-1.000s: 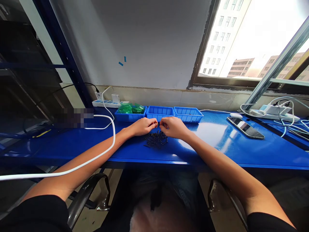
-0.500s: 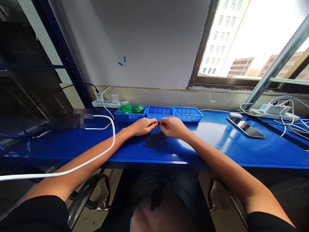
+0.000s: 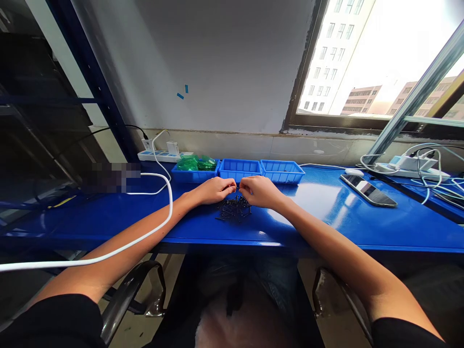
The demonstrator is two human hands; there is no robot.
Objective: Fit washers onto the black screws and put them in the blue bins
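My left hand and my right hand meet fingertip to fingertip just above the blue tabletop, both closed in a pinch. A small dark screw shows as a thin line between them, its ends hidden by the fingers. Under and in front of the hands lies a loose pile of black screws. Close behind stand three blue bins: the left bin holds green plastic pieces, the middle bin sits directly beyond my fingers, and the right bin has a few small dark bits inside.
A white cable arches over my left forearm. A phone lies at the right, near a power strip with tangled cables. Another power strip stands by the wall at the left. Chair armrests are below the table edge.
Both hands stay in nearly the same place. The fingertips have shifted slightly, and the thin dark screw between them shows a little more clearly.
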